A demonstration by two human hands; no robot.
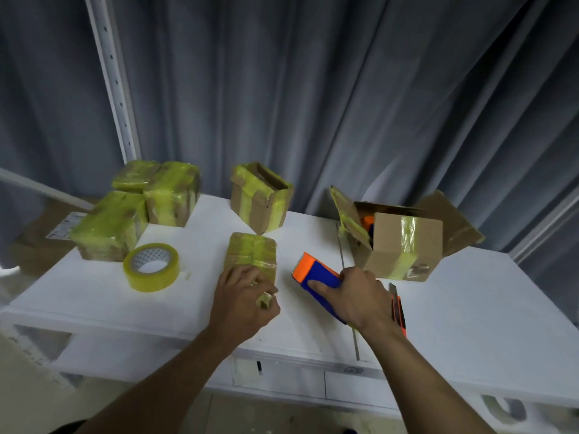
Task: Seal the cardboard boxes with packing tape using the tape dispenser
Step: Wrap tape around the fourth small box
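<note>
gripping dispenser [318, 278], right hand [360, 296]; left hand [241, 296] pinches tape scrap [264, 300]; label [65, 227] unreadable.

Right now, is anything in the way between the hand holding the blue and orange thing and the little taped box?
No. Only bare white table lies between the right hand, gripping the blue and orange block, and the small taped box under the left hand.
</note>
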